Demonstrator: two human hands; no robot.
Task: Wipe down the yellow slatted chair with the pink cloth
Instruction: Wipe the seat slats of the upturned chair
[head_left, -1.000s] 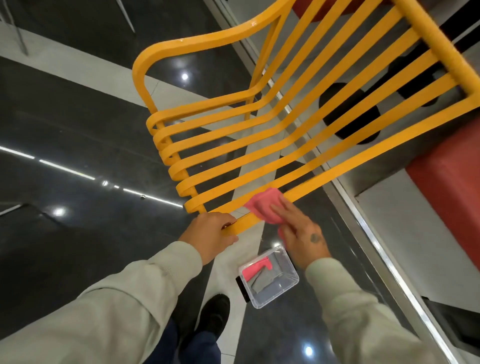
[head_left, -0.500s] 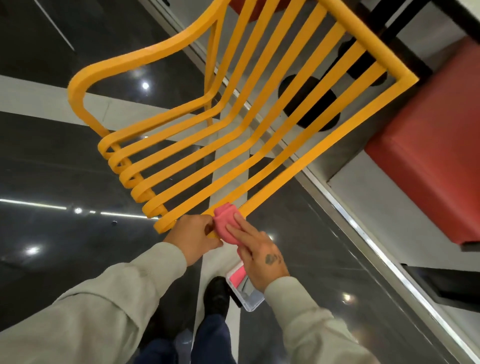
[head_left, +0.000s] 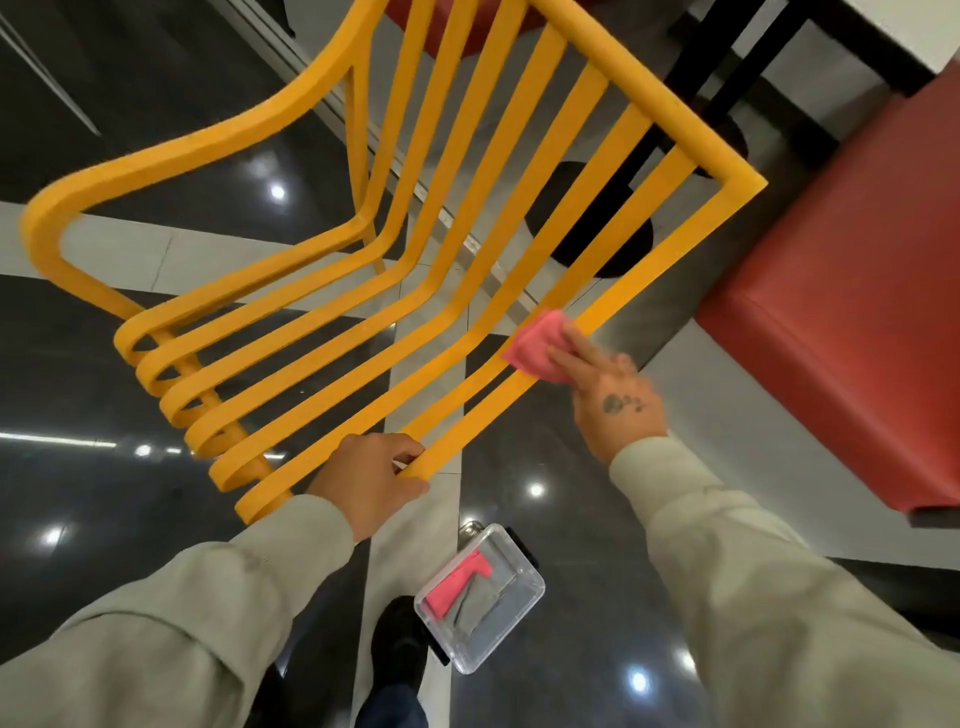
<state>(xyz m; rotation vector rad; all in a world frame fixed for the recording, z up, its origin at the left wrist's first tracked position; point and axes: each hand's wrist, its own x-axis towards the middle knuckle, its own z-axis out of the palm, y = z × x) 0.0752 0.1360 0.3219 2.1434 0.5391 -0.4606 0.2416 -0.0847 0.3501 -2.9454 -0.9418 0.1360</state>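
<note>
presently mid-wipe. left hand (head_left: 371, 480) curls tight round the chair (head_left: 727, 189) edge at 6 o'clock, likely to steady it. right hand (head_left: 618, 400), fingers flat, presses cloth (head_left: 537, 348) onto the outer slat at 3 o'clock, spreading pressure.

Pale beige long sleeves (head_left: 171, 613), dark tattoo (head_left: 621, 402) on back of right grip (head_left: 605, 382), navy trousers (head_left: 389, 712), black shoe (head_left: 397, 644)

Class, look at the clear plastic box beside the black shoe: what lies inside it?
Inside the clear plastic box lie a folded pink piece and a grey piece beside it. Whatever lies beneath them is covered.
</note>
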